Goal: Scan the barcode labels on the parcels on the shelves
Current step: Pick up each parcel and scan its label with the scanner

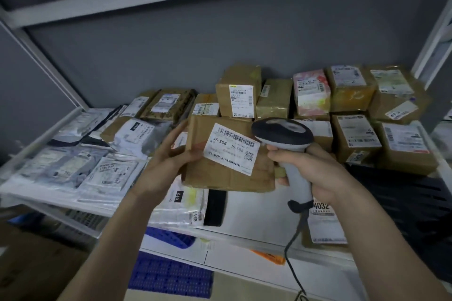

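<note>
Far to the left of my left hand, flat grey and white mailer bags (73,168) lie overlapping on the white shelf (244,230). My left hand (168,161) holds the left edge of a flat cardboard parcel (220,173), thumb on its front face and fingers behind it, keeping it lifted above the shelf and tilted toward me. Its white barcode label (231,149), printed J6-S06, faces up between my two hands. My right hand (315,173) is wrapped tight round the grey handle of the barcode scanner (283,134), whose dark head sits just beside the parcel's upper right corner. The scanner's cable (292,247) hangs down below that hand. Behind and to the right of my right hand, taped brown boxes (354,134) with labels stand stacked on the shelf.
</note>
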